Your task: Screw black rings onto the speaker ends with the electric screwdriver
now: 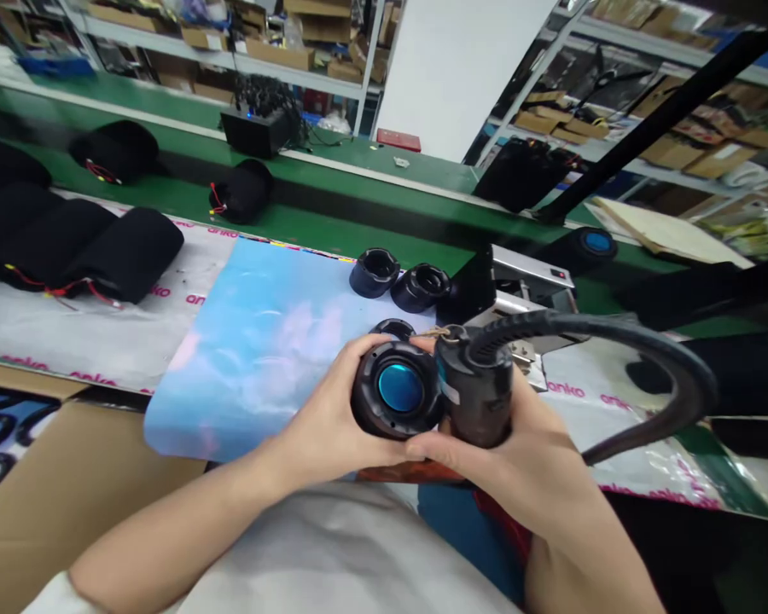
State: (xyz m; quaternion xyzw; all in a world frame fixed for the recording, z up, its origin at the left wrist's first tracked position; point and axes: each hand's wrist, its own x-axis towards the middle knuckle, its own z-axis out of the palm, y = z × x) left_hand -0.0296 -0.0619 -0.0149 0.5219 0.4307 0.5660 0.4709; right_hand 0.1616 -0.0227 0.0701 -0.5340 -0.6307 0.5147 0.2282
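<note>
A long green table (320, 192) runs across, ahead of both hands. A white sheet with pink words (121, 337) lies on it, to the left and right of the grip. A blue mat (256, 324) spreads out to the left of the left hand (339, 414), and that side has the widest room. The mat's near edge runs below the left arm, and its far edge is past the grip. Black tubes (141, 251) lie well off to the left. A metal box (531, 264) stands near, just past the right hand (509, 460), so that side is tighter.

The right hand curls around a dark can-shaped tool (477, 401). A thick cord (620, 328) bends from its top over to the right. The left hand makes a wide C, just as open as the round black speaker (398, 419) it grasps. Speaker and tool sit side by side, and the thumbs meet below. Two black cups (375, 277) stand ahead of the grip. The speaker's shiny blue middle (400, 387) faces up.
</note>
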